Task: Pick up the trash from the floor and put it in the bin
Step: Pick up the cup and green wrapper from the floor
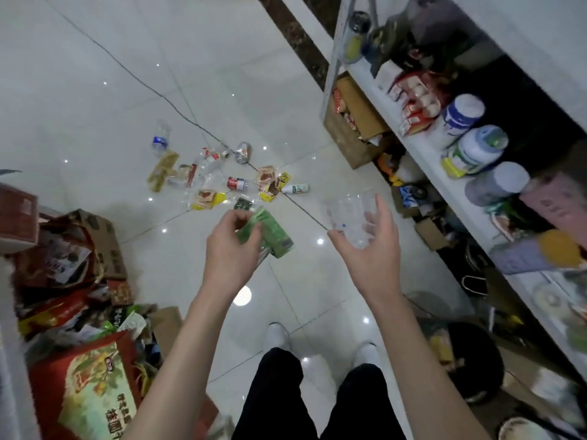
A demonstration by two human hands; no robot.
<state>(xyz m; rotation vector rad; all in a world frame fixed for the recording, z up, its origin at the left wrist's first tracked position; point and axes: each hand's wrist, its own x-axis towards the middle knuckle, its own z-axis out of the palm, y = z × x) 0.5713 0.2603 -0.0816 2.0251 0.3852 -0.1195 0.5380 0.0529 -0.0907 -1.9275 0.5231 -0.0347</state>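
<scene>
My left hand (230, 246) grips a green drink carton (273, 235) at waist height. A clear plastic cup (351, 217) sits in my right hand (371, 246), fingers curled round it. Ahead on the white tiled floor lies a scatter of trash: a clear water bottle (160, 139), a silver can (243, 152), a red can (236, 183), a small white bottle (297, 188), several snack wrappers (268, 182) and a tan wrapper (162, 171). A dark round bin (473, 360) stands low at my right, partly hidden.
A white shelf unit (422, 154) with jars, bottles and packets runs along the right, boxes beneath it. Cardboard boxes and red bags (73, 258) pile up at the left. A thin cable (178, 109) crosses the floor. My feet (276, 335) stand on bare tiles.
</scene>
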